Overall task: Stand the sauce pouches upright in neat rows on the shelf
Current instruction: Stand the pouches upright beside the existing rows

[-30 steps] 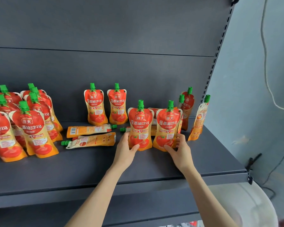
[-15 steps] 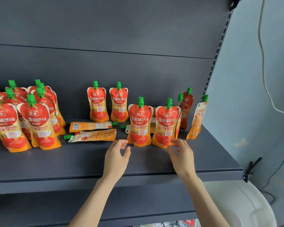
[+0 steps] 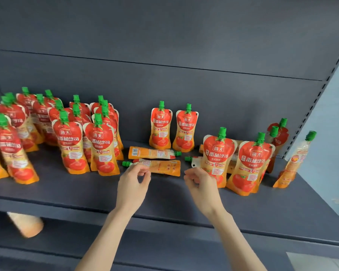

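Reaching with left hand [image 3: 132, 184] and right hand [image 3: 201, 184], fingers loosely curled, empty, toward flat pouch [image 3: 160, 167] at twelve o'clock.

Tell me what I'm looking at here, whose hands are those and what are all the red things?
A camera worn on a person's head took this picture, looking down at their own two bare hands. The left hand and right hand hover open over a dark grey metal shelf, holding nothing. The red and orange sauce pouches with green caps mostly stand upright. A few lie flat, like the flat orange pouch just beyond the left hand's fingers. That one probably gets stood up next.
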Tool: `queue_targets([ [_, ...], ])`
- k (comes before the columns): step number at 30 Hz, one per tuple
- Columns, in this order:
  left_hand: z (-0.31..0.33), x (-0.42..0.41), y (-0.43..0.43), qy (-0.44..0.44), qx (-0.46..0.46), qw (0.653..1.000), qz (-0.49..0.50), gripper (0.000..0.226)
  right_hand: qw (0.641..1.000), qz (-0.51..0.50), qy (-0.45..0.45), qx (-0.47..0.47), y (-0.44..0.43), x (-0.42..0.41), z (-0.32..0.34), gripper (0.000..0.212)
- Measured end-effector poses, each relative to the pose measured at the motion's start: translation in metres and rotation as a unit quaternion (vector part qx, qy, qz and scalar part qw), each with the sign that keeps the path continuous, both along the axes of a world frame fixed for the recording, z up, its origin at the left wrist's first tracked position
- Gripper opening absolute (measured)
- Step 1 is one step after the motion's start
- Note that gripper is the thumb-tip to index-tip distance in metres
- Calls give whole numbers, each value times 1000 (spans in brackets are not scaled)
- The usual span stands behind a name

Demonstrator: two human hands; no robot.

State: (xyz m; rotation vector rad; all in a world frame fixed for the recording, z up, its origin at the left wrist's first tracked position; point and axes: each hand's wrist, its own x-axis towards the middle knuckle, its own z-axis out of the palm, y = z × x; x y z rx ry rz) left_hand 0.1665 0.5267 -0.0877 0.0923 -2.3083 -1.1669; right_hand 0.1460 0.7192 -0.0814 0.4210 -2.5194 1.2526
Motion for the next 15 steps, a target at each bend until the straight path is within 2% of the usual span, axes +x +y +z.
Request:
queue_targets([
  [6,-3,-36,-36,4,-53,998,-25,14,997,2,-3,73,-58,-43,-2,23],
  [10,-7,-63,-46,-39,-79,993,-78,30,986,-26,-28,159,-74,-65,-11,44],
  [15,-14,-77,-54,-62,-118,985,-111,37,986,-30,-37,159,-74,-62,-24,63],
])
